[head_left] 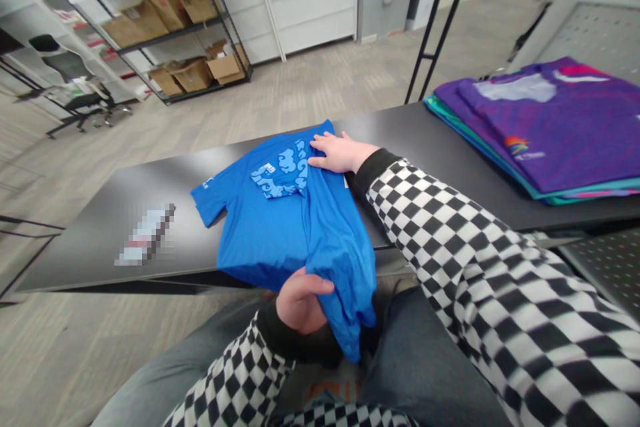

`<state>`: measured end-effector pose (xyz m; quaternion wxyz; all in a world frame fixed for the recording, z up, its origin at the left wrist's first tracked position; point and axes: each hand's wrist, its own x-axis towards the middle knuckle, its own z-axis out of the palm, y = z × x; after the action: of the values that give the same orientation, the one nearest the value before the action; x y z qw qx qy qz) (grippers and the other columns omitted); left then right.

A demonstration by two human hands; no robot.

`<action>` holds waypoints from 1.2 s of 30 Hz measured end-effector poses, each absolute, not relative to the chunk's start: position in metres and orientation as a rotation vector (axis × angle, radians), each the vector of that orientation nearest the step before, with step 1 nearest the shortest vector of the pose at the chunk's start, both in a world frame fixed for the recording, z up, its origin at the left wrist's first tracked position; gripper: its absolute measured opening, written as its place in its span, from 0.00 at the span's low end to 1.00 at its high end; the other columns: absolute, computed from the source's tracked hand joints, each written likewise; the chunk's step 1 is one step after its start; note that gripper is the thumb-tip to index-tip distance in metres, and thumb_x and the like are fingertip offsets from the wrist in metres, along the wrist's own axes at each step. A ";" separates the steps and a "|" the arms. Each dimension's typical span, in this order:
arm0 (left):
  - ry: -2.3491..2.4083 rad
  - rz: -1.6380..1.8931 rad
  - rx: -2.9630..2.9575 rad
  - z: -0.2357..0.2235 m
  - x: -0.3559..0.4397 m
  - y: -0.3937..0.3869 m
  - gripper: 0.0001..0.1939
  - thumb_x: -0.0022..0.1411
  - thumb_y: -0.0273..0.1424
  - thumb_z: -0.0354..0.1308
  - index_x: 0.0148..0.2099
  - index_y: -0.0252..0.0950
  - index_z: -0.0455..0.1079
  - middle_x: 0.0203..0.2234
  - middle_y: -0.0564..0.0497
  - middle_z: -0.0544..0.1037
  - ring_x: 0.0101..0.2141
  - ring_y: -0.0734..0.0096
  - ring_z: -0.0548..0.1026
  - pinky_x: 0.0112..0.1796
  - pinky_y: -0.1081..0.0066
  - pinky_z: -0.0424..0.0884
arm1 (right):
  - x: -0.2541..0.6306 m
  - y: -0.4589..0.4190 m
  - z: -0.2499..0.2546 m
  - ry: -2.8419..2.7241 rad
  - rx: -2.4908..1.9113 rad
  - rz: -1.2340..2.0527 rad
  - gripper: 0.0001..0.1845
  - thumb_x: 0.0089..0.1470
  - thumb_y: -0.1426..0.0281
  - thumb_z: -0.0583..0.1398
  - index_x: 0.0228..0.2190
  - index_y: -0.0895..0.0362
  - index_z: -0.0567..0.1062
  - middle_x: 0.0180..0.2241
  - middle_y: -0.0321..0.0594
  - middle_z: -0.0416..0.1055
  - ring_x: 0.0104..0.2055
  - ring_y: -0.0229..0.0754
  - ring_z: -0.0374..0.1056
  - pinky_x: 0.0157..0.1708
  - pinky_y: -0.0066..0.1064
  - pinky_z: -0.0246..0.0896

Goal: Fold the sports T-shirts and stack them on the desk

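A blue T-shirt [270, 233] lies on the dark table, its right side folded inward and its lower hem hanging over the front edge. The folded-over sleeve carries a light blue cloud-like print. My left hand [303, 300] grips the fabric at the hem near the table's front edge, thumb on top, other fingers partly hidden beneath. My right hand [337, 152] rests on the shirt near its upper right part, fingers spread out over the cloth.
The dark table [400, 140] runs left to right. A stack of folded garments, purple shirt [560, 127] on top, sits at its right. A blurred-out pale object [146, 235] lies at the left. Behind stand a shelf with cardboard boxes [190, 77] and an office chair [75, 80].
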<state>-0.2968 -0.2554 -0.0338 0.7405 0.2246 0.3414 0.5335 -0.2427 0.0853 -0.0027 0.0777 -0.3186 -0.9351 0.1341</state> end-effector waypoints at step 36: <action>1.270 0.865 1.113 -0.162 -0.320 -0.314 0.35 0.73 0.62 0.61 0.33 0.35 0.81 0.27 0.47 0.81 0.30 0.63 0.76 0.39 0.64 0.73 | -0.240 0.090 -0.004 -2.790 -0.948 0.424 0.43 0.73 0.44 0.60 0.77 0.53 0.67 0.81 0.52 0.53 0.83 0.73 0.46 0.79 0.74 0.38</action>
<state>-0.3203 -0.3139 -0.1625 0.5828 0.4768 0.5440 0.3703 -0.2403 0.0900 -0.0036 0.0820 -0.3173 -0.9341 0.1418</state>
